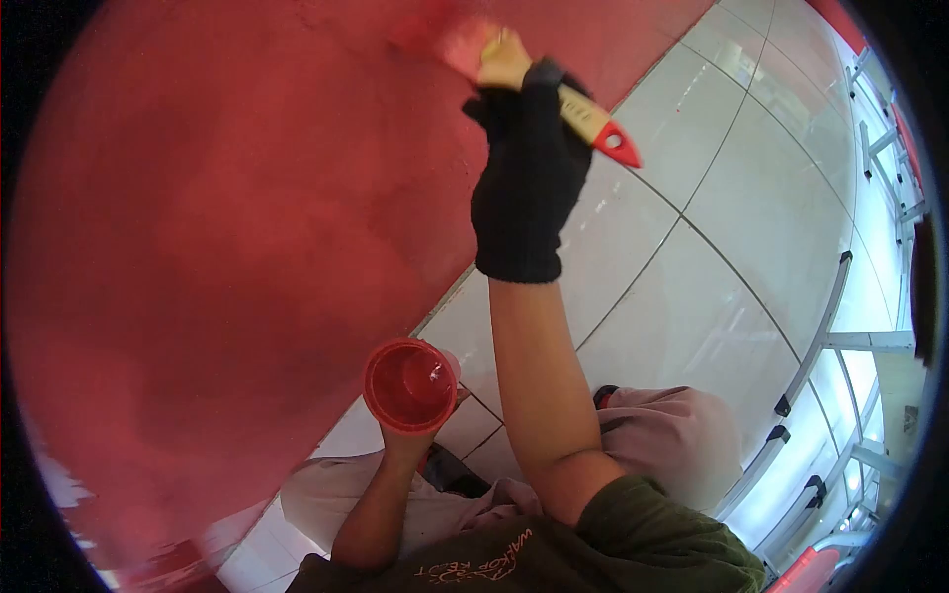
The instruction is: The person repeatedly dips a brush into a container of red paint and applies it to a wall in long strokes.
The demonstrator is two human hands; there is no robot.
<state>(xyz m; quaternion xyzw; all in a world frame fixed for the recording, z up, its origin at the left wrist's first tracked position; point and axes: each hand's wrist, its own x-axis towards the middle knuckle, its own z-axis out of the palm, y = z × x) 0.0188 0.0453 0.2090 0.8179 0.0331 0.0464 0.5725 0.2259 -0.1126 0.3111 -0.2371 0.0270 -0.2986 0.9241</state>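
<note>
In a black fingerless glove, my right hand [529,163] grips a paintbrush [585,117] with a wooden handle and a red, holed tip. Its bristle end is blurred and lies against the red-painted wall [247,247] near the top of the view. Lower down, my left hand [405,440] is closed round a red plastic cup [410,385] with red paint inside. The cup's mouth faces up toward me, and it hides most of the left hand's fingers.
White floor tiles [682,287] with dark joints meet the wall along a slanting edge. Metal furniture legs [840,341] with black feet stand on the right. My bent knees [682,425] are below, and a red seat edge [806,571] shows at the lower right.
</note>
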